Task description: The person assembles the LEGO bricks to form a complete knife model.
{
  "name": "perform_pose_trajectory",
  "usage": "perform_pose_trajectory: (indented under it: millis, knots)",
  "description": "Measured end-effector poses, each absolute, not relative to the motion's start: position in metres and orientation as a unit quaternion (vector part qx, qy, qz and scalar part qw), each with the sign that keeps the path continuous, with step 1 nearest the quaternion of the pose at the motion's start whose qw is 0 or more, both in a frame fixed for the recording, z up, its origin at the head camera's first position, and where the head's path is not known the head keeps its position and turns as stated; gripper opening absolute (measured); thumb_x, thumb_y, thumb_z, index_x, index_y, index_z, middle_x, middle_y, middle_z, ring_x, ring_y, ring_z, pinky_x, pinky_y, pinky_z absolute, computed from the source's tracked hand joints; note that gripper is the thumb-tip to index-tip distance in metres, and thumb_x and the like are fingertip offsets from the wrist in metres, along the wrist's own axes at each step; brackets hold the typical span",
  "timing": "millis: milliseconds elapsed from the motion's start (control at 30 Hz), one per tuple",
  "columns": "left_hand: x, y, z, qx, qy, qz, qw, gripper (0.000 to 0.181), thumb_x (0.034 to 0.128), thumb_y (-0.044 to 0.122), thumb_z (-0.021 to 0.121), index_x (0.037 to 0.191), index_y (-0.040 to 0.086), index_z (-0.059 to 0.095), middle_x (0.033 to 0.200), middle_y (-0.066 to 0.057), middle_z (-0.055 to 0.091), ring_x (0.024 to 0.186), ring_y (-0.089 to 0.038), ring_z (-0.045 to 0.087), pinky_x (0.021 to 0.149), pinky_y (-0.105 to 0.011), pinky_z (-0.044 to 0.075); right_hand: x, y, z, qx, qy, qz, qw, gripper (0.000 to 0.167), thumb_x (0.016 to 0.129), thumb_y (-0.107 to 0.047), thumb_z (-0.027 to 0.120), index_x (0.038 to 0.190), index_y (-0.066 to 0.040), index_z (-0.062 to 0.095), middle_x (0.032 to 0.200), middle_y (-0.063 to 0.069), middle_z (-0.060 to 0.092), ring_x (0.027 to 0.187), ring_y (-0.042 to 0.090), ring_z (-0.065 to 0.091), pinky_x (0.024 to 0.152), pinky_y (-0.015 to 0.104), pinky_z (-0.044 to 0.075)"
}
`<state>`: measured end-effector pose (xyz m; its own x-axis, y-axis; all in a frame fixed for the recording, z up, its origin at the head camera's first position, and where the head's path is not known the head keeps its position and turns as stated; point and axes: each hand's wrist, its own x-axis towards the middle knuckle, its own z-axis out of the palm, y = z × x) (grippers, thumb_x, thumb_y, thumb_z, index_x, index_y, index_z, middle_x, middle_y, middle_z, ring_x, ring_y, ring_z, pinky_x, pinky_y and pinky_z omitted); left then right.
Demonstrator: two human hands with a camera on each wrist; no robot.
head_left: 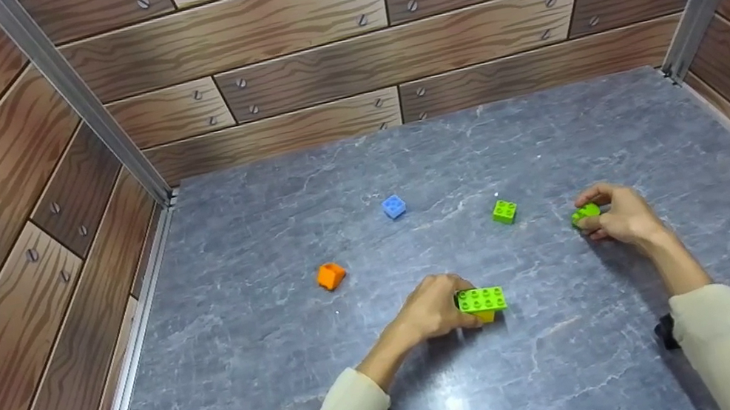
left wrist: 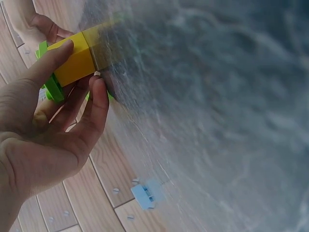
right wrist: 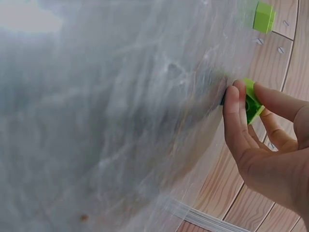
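Near the middle of the table, my left hand (head_left: 434, 307) grips a small stack of toy bricks. A flat green eight-stud brick (head_left: 481, 299) tops the stack, over a yellow brick (left wrist: 75, 60) that the thumb presses from the side. The stack stands at the table surface. Over to the right, my right hand (head_left: 626, 217) pinches a green toy brick (head_left: 585, 215) between thumb and fingers. In the right wrist view this brick (right wrist: 251, 101) is tipped, showing its hollow underside, and fingers cover part of it.
A green four-stud brick (head_left: 504, 212) lies between the hands, farther back. Beyond it to the left is a blue brick (head_left: 394, 206), and an orange sloped brick (head_left: 331, 276) lies left of my left hand. Wood-patterned walls (head_left: 294, 18) enclose the grey marbled table (head_left: 251, 240).
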<state>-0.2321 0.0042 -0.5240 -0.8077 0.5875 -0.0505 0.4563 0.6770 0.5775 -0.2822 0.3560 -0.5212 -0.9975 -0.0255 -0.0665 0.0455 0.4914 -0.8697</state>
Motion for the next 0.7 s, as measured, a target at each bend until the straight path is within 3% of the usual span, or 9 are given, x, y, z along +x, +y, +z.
perform_pose_trajectory:
  millis: [267,700]
  knots:
    - [-0.231,0.005,-0.524,0.288,0.909,0.279,0.114,0.04,0.076,0.021,0.094,0.112,0.012,0.08,0.101,0.004,0.076,0.077,-0.002,0.058,0.071,-0.017,0.049,-0.279,0.355,-0.52,-0.019,0.841,-0.539,0.049,0.043,0.095,0.014,0.062,0.134,0.019,0.045,0.135,0.037,0.043,0.084,0.01,0.07,0.076,0.027,0.061]
    - [-0.231,0.005,-0.523,0.28,0.909,0.285,0.122,0.041,0.0768,0.019,0.093,0.114,0.011,0.08,0.104,0.003,0.078,0.08,-0.003,0.062,0.075,-0.018,0.051,-0.271,0.346,-0.518,-0.027,0.82,-0.571,0.035,0.047,0.095,0.014,0.062,0.139,0.021,0.047,0.136,0.041,0.047,0.084,0.008,0.073,0.08,0.025,0.061]
